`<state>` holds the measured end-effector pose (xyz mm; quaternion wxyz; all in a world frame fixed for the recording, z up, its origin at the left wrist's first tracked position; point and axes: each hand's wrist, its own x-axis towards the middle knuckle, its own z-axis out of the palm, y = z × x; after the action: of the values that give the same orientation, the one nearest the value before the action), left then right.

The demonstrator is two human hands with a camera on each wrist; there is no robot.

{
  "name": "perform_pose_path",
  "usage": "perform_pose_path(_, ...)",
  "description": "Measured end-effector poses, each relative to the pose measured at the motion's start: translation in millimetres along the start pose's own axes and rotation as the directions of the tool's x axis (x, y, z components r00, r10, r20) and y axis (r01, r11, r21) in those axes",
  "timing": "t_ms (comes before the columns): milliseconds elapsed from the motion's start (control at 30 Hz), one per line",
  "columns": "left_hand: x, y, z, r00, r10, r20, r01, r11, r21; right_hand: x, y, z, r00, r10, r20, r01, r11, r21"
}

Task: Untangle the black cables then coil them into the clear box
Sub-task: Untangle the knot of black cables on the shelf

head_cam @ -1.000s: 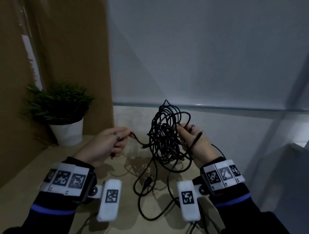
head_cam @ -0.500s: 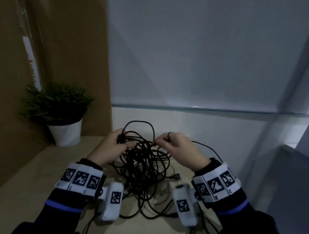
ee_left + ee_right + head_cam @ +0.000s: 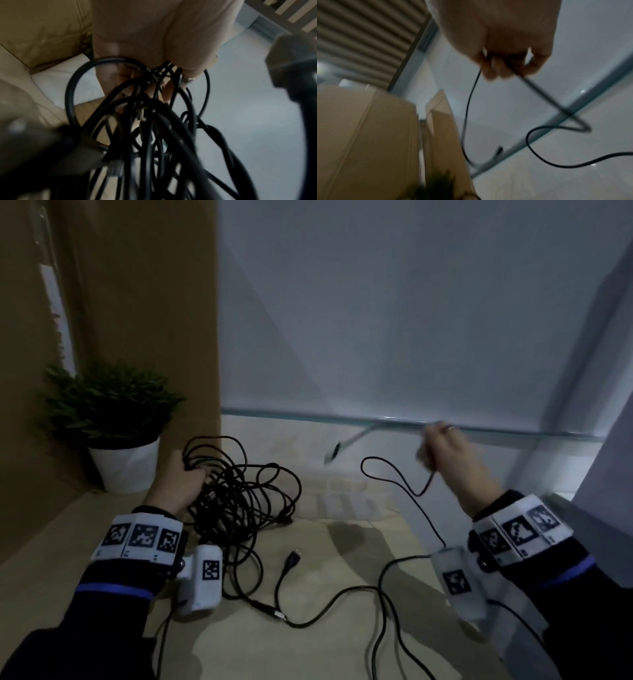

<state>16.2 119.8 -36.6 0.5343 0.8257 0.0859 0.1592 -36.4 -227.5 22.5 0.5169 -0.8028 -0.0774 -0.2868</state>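
A tangle of black cables (image 3: pixel 239 498) lies on the wooden tabletop at the left. My left hand (image 3: pixel 191 470) grips its upper loops; in the left wrist view the left hand (image 3: pixel 163 75) has its fingers curled round several strands of the tangle (image 3: pixel 145 128). My right hand (image 3: pixel 431 453) is raised at the right and pinches one thin black cable (image 3: pixel 397 477), whose free end swings, blurred. The right wrist view shows the right hand (image 3: pixel 501 65) with this thin cable (image 3: pixel 469 108) hanging from it. The clear box's rim (image 3: pixel 376 422) runs behind both hands.
A loose cable with a black plug (image 3: pixel 294 556) and a metal connector (image 3: pixel 279 615) lies on the table (image 3: pixel 68 542) in front. A potted plant (image 3: pixel 123 470) stands at the back left against a brown cardboard wall (image 3: pixel 137 302).
The hands have moved apart. The right hand has pulled one thin cable out to the right and upward. The tangle has come down onto the table under the left hand.
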Motion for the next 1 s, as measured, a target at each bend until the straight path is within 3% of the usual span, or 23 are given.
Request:
perform_pose_path(33,0,1,1,1.0,-0.012,0.007,0.012,1.0,0.011,-7,1,3,0.972,-0.007,0.233,0.054,0.979,-0.195)
perform_pose_path(67,0,0,2,1.0,-0.027,0.017,0.027,1.0,0.017,-15,2,7,0.886,0.051,0.461,0.122,0.933,-0.338)
perform_pose_path(133,0,2,5,0.999,-0.041,0.03,0.041,0.999,0.008,-30,5,16,0.649,0.231,0.725,0.266,0.824,-0.501)
perform_pose_path(200,-2,3,7,0.999,-0.043,0.034,0.043,0.999,0.006,-44,8,25,0.485,0.369,0.793,0.339,0.756,-0.56)
perform_pose_path(267,-4,5,8,0.998,-0.038,0.05,0.038,0.999,0.012,-56,12,33,0.369,0.49,0.79,0.342,0.719,-0.606)
perform_pose_path(333,-8,7,10,0.997,-0.027,0.069,0.025,0.999,0.026,-63,14,39,0.313,0.554,0.772,0.38,0.671,-0.636)
perform_pose_path(433,-13,10,13,0.993,-0.01,0.115,0.007,1.0,0.026,-66,13,44,0.297,0.581,0.758,0.433,0.625,-0.649)
perform_pose_path(533,-17,11,18,0.981,0.007,0.192,-0.011,1.0,0.016,-69,14,48,0.294,0.563,0.772,0.539,0.57,-0.62)
perform_pose_path(633,-14,7,20,0.972,0.031,0.232,-0.028,0.999,-0.016,-66,16,43,0.3,0.532,0.792,0.492,0.625,-0.606)
perform_pose_path(667,-15,8,20,0.969,0.049,0.242,-0.044,0.999,-0.025,-61,14,36,0.336,0.513,0.79,0.449,0.651,-0.613)
perform_pose_path(700,-16,9,20,0.964,0.06,0.258,-0.053,0.998,-0.036,-53,10,28,0.401,0.481,0.78,0.398,0.675,-0.621)
perform_pose_path(767,-20,11,20,0.939,0.079,0.336,-0.048,0.994,-0.101,-32,-2,8,0.602,0.365,0.71,0.26,0.752,-0.606)
perform_pose_path(833,-27,14,21,0.885,0.127,0.448,-0.013,0.969,-0.248,-13,-23,-10,0.788,0.219,0.576,0.089,0.885,-0.457)
perform_pose_path(900,-31,15,25,0.874,0.126,0.469,0.024,0.954,-0.3,2,-47,-24,0.89,0.09,0.446,0.025,0.969,-0.244)
perform_pose_path(967,-37,32,23,0.902,0.182,0.392,-0.082,0.962,-0.26,14,-69,-34,0.929,-0.017,0.369,0.073,0.988,-0.139)
perform_pose_path(1000,-44,47,18,0.928,0.229,0.293,-0.181,0.967,-0.18,20,-79,-38,0.929,-0.063,0.363,0.113,0.987,-0.117)
